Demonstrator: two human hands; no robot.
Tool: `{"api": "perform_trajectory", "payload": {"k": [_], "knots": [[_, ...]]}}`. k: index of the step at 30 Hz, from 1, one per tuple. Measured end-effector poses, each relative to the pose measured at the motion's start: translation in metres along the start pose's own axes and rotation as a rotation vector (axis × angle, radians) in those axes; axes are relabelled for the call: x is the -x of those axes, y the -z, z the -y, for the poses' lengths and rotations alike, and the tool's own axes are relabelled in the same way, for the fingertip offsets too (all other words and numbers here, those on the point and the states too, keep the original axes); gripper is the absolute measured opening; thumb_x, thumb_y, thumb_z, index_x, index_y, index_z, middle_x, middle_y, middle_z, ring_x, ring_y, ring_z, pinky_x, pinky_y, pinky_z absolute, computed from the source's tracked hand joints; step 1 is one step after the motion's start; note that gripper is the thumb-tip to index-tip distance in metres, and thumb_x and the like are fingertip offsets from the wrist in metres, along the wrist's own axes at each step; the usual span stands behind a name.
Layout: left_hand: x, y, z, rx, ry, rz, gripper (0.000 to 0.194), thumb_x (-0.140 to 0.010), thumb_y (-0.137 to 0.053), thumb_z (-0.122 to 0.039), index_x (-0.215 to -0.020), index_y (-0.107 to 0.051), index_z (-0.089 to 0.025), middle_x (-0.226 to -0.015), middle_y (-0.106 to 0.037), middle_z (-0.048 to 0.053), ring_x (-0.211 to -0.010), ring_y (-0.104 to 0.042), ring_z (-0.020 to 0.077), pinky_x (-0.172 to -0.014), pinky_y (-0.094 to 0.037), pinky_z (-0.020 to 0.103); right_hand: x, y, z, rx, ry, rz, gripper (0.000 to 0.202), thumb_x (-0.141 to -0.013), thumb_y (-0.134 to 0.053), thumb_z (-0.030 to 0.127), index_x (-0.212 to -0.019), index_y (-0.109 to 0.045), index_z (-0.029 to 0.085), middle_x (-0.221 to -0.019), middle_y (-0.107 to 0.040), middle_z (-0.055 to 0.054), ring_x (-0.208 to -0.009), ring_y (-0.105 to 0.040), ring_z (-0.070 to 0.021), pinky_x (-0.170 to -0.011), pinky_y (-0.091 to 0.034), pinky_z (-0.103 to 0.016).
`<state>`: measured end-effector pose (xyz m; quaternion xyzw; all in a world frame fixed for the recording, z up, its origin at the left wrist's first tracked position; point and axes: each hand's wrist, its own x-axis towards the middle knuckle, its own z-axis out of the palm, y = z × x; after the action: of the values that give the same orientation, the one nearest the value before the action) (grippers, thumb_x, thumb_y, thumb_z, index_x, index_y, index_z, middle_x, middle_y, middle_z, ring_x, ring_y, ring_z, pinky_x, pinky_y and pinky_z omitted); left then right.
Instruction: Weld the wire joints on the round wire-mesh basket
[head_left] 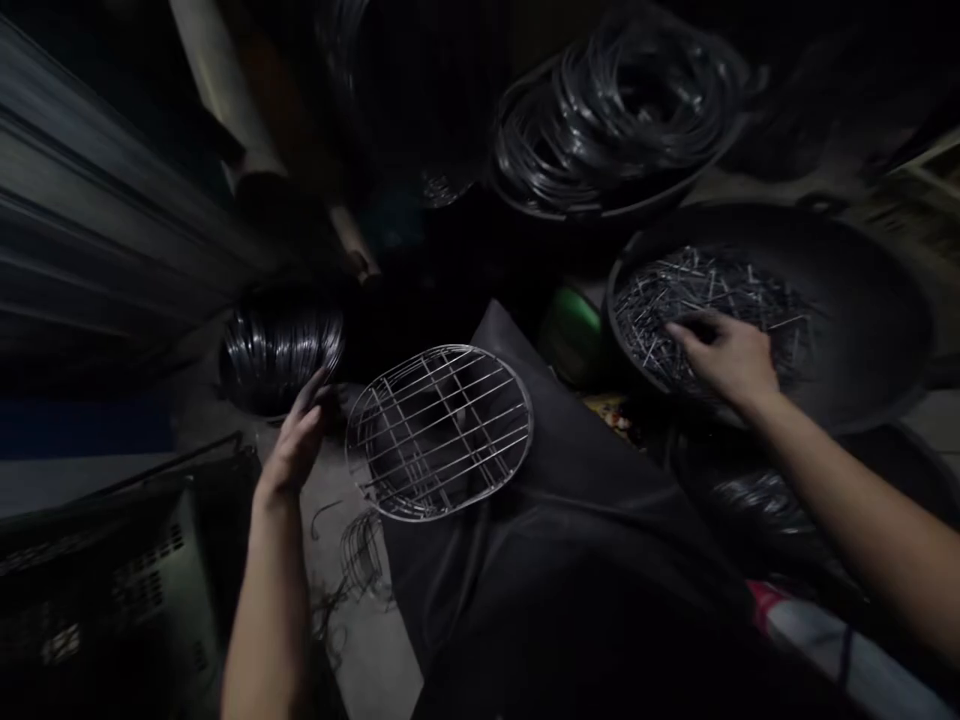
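An oval wire rack [450, 420] with crossing bars lies on the dark cloth [570, 450] over my lap. My left hand [298, 440] is just left of the rack, fingers apart and holding nothing, in front of a coil of dark wire [283, 350]. Over the wide black pan [862, 300] at the right, my right hand [724, 355] hovers at a heap of short metal wire pieces [697, 280]. Its fingers are bent together; whatever they hold is too blurred to tell.
A basin of coiled shiny wire [615, 120] stands at the back. A green round object [574, 330] sits left of the pan. At lower left is a plastic crate [157, 590]; loose wire [360, 560] lies on the floor.
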<state>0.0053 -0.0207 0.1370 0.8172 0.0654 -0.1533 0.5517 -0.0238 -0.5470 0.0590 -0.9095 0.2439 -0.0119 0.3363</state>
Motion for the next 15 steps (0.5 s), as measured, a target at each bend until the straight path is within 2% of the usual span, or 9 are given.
{"api": "perform_trajectory", "payload": {"k": [2,3,5,7,10,12,15], "knots": [[-0.034,-0.006,-0.036,-0.104,0.075,0.331,0.085,-0.074,-0.069,-0.056,-0.150,-0.039,-0.034,-0.149,-0.052,0.006,-0.135,-0.050,0.0321,-0.108,-0.047,0.042,-0.041,0.008,-0.020,0.095,-0.067,-0.030,0.011,-0.083,-0.059,0.025,-0.085,-0.060,0.014,-0.108,-0.066,-0.020,-0.106,-0.061,-0.0293,-0.102,-0.042,-0.047],[-0.049,-0.014,-0.052,-0.172,0.113,0.457,0.087,-0.070,-0.075,-0.053,-0.148,-0.043,-0.034,-0.148,-0.053,0.007,-0.136,-0.049,0.0322,-0.109,-0.045,0.042,-0.058,0.006,-0.028,0.127,-0.074,-0.017,0.009,-0.082,-0.061,0.023,-0.079,-0.056,0.016,-0.105,-0.066,-0.020,-0.104,-0.061,-0.0285,-0.101,-0.042,-0.046],[-0.073,-0.032,-0.074,-0.269,0.173,0.594,0.086,-0.065,-0.081,-0.046,-0.144,-0.049,-0.033,-0.146,-0.055,0.006,-0.139,-0.047,0.0309,-0.115,-0.039,0.042,-0.082,-0.003,-0.037,0.164,-0.066,0.029,0.021,-0.080,-0.066,0.022,-0.071,-0.047,0.018,-0.096,-0.066,-0.017,-0.098,-0.060,-0.0255,-0.097,-0.042,-0.044],[-0.085,-0.048,-0.081,-0.280,0.221,0.610,0.082,-0.069,-0.079,-0.044,-0.145,-0.048,-0.034,-0.149,-0.052,0.004,-0.142,-0.044,0.0285,-0.119,-0.033,0.042,-0.094,-0.014,-0.042,0.179,-0.051,0.064,0.028,-0.077,-0.070,0.021,-0.068,-0.043,0.019,-0.086,-0.063,-0.010,-0.091,-0.058,-0.0216,-0.093,-0.043,-0.042],[-0.088,-0.058,-0.074,-0.228,0.304,0.567,0.074,-0.076,-0.071,-0.046,-0.145,-0.047,-0.033,-0.152,-0.049,0.002,-0.142,-0.045,0.0267,-0.118,-0.034,0.041,-0.096,-0.022,-0.048,0.171,-0.027,0.068,0.023,-0.079,-0.067,0.018,-0.071,-0.046,0.017,-0.079,-0.058,-0.003,-0.084,-0.054,-0.0170,-0.092,-0.043,-0.039],[-0.083,-0.055,-0.069,-0.225,0.300,0.555,0.066,-0.077,-0.070,-0.044,-0.140,-0.054,-0.033,-0.147,-0.055,0.001,-0.139,-0.048,0.0267,-0.116,-0.037,0.041,-0.096,-0.020,-0.053,0.153,-0.029,0.038,0.020,-0.081,-0.065,0.019,-0.074,-0.047,0.019,-0.078,-0.058,-0.004,-0.080,-0.054,-0.0179,-0.089,-0.043,-0.038],[-0.067,-0.040,-0.081,-0.297,0.144,0.494,0.069,-0.071,-0.076,-0.042,-0.137,-0.055,-0.037,-0.132,-0.066,-0.002,-0.133,-0.053,0.0288,-0.111,-0.042,0.044,-0.099,-0.012,-0.061,0.108,-0.053,-0.044,0.011,-0.088,-0.057,0.019,-0.080,-0.049,0.019,-0.080,-0.060,-0.010,-0.078,-0.056,-0.0219,-0.084,-0.043,-0.038]]}}
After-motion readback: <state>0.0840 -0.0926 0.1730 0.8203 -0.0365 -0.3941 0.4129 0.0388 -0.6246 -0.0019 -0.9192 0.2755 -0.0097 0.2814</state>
